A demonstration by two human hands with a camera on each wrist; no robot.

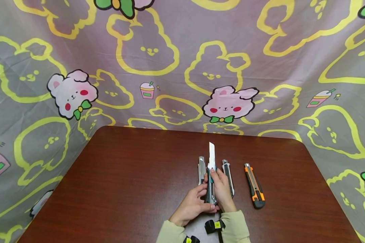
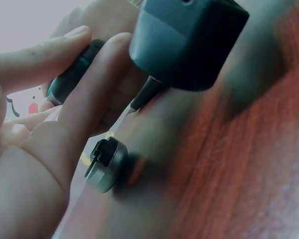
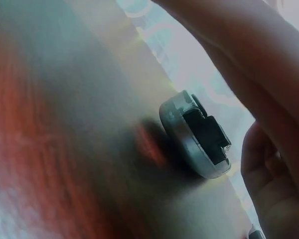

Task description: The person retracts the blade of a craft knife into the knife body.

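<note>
A dark green and black snap-off utility knife point(image 1: 211, 189) is held upright-looking in the head view, its long bare blade point(image 1: 212, 152) extended toward the table's far side. My left hand point(image 1: 193, 202) grips the lower body between thumb and fingers. Higher up, my right hand point(image 1: 223, 190) holds the same knife with its thumb along the front near the slider. In the left wrist view the knife's dark butt end point(image 2: 72, 74) shows between thumb and fingers. Just left of the hands lies a silver utility knife point(image 1: 201, 168); a black and white one point(image 1: 227, 170) lies partly hidden by my right hand.
An orange and black utility knife point(image 1: 255, 189) lies farther right on the brown table point(image 1: 134, 175). Each wrist carries a black camera, such as the right wrist's camera point(image 1: 213, 226). A patterned cloth point(image 1: 176, 84) hangs behind the table and along its sides.
</note>
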